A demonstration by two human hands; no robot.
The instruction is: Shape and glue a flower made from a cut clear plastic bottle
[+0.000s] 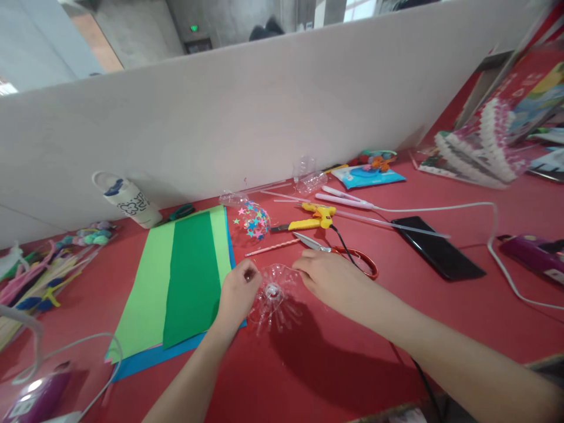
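Note:
A clear plastic piece (272,291), cut into many thin strips around a small round centre, lies on the red table between my hands. My left hand (240,291) is at its left edge, fingers curled and closed; what they pinch is too small to make out. At the upper right edge, my right hand (315,273) has its fingertips pressed together on a thin clear strip of the piece. Just beyond are a pink striped stick (272,247) and red-handled scissors (363,258).
Green sheets (194,282) lie on the left, near a white cup (132,202). Beyond my hands are a yellow glue gun (321,216), a star-covered clear piece (254,221) and a pink-white tool (346,200) with its cord. A black phone (440,249) lies right. A white partition (247,117) stands behind.

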